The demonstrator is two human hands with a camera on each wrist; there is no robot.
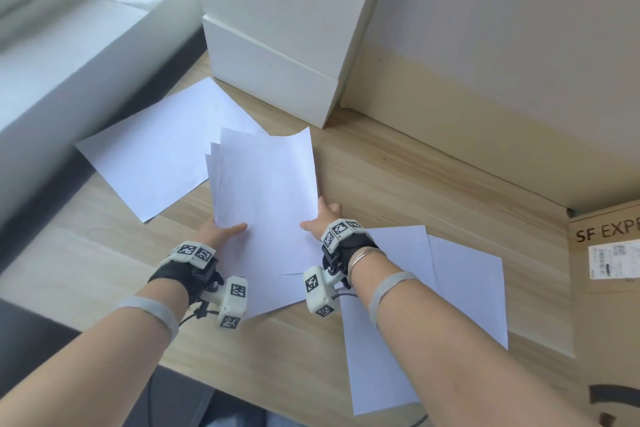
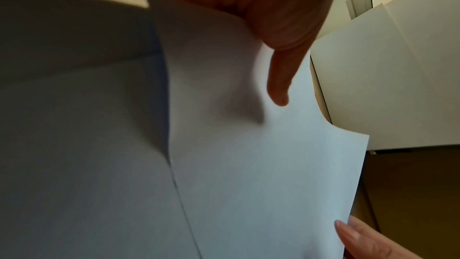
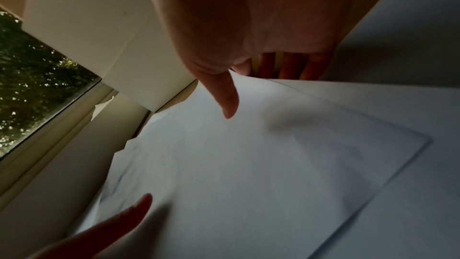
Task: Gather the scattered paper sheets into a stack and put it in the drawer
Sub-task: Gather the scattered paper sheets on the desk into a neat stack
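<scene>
Both hands hold one loose bundle of plain white paper sheets [image 1: 263,191] above the pale wooden desk [image 1: 398,163]. The left hand [image 1: 216,232] pinches its left edge, thumb on top; the right hand [image 1: 320,220] pinches the right edge likewise. Four staggered corners show at the bundle's eleven o'clock. One white sheet [image 1: 152,156] lies flat at ten o'clock, two overlapping sheets [image 1: 460,288] at four o'clock. Two stacked white boxes [image 1: 277,45] stand at twelve.
</scene>
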